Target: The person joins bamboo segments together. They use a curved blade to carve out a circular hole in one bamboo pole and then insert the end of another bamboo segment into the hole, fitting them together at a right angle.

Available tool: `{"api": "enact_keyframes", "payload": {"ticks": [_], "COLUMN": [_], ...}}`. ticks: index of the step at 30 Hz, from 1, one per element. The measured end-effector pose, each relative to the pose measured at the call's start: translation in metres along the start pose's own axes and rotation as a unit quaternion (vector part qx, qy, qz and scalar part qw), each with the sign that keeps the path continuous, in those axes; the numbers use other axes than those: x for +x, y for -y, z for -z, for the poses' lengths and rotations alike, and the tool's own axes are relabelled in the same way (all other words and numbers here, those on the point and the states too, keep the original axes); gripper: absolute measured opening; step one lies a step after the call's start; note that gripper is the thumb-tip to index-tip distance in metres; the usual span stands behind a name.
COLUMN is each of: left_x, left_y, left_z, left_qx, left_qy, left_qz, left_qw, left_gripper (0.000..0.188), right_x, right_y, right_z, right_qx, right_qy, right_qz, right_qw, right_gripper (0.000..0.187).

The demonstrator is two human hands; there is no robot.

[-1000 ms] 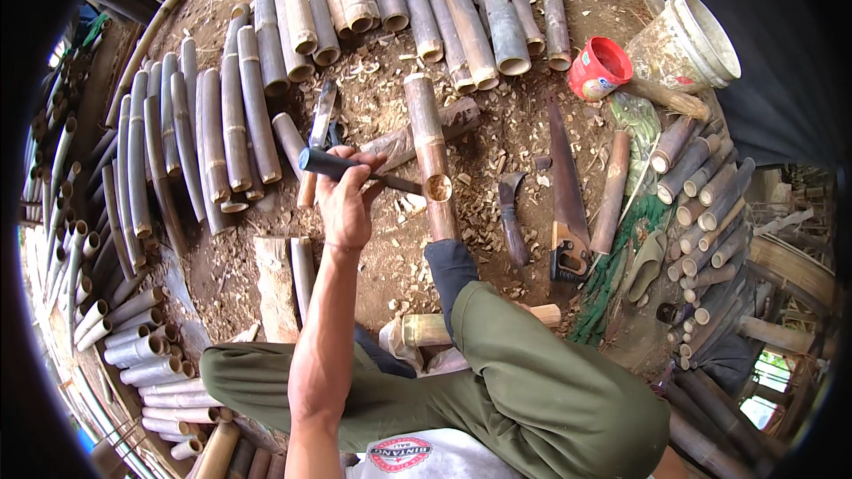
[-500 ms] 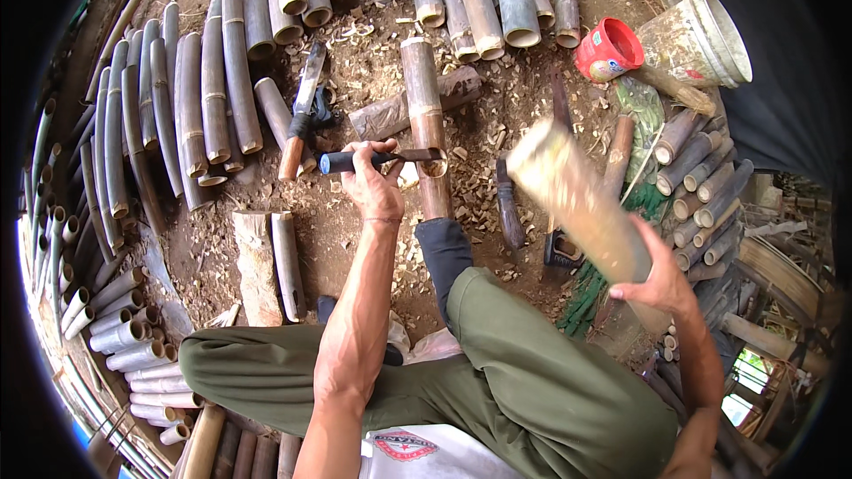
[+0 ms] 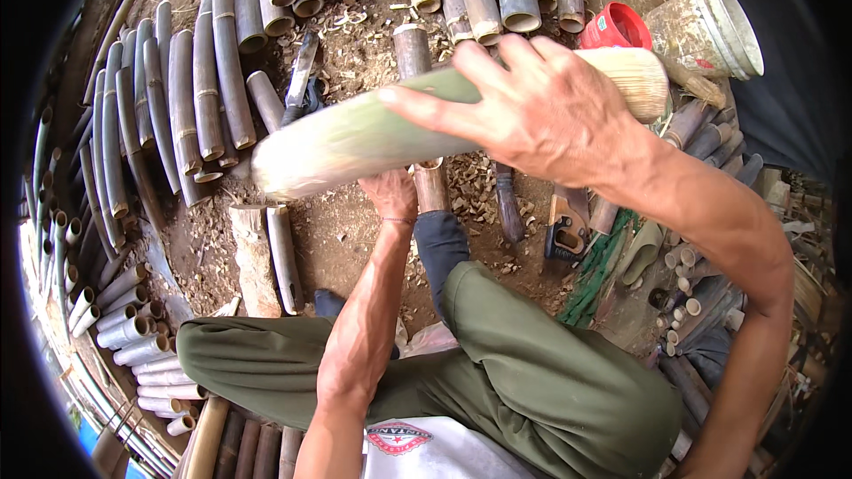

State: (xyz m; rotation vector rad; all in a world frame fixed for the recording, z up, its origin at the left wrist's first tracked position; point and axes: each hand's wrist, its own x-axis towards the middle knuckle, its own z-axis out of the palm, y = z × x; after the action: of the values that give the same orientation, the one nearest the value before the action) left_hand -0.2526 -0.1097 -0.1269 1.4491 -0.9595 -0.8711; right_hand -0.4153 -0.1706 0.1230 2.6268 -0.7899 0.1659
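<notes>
In my right hand (image 3: 555, 111) is a thick bamboo club (image 3: 324, 149), pale and blurred at its left end, green in the middle. It lies across the view above my left hand, thumb under it and fingers over the top. Partly behind the club, my left hand (image 3: 390, 193) is closed; the chisel it held a moment earlier is hidden there. Beside that hand a brown bamboo tube (image 3: 433, 186) points away from me, its far part (image 3: 412, 49) showing beyond the club. My foot in a dark covering (image 3: 441, 239) touches the tube's near end.
Many bamboo tubes (image 3: 213, 80) lie to the left and far side. A knife (image 3: 302, 66) lies beyond the club, a handsaw (image 3: 565, 229) and a brush-like dark tool (image 3: 508, 202) to the right. A red tub (image 3: 612, 28) and white bucket (image 3: 701, 27) stand far right.
My right hand has swung the club up and leftward from the right side, over my left hand. The club now covers the chisel and the tube's middle.
</notes>
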Motion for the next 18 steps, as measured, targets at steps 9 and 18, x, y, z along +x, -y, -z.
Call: {"api": "enact_keyframes", "payload": {"ticks": [9,18], "left_x": [-0.004,0.006], "left_y": [0.000,0.007], "left_z": [0.000,-0.002], "left_qx": [0.243,0.474], "left_qy": [0.156,0.187], "left_qz": [-0.103,-0.317], "left_qw": [0.952,0.800], "left_gripper": [0.033,0.032], "right_x": [-0.027,-0.055], "right_y": [0.001,0.017], "right_z": [0.003,-0.007], "right_qx": [0.106,0.172], "right_qy": [0.110,0.111], "right_qz": [-0.068,-0.143], "right_qw": [0.986,0.968], "right_gripper": [0.065,0.101]}}
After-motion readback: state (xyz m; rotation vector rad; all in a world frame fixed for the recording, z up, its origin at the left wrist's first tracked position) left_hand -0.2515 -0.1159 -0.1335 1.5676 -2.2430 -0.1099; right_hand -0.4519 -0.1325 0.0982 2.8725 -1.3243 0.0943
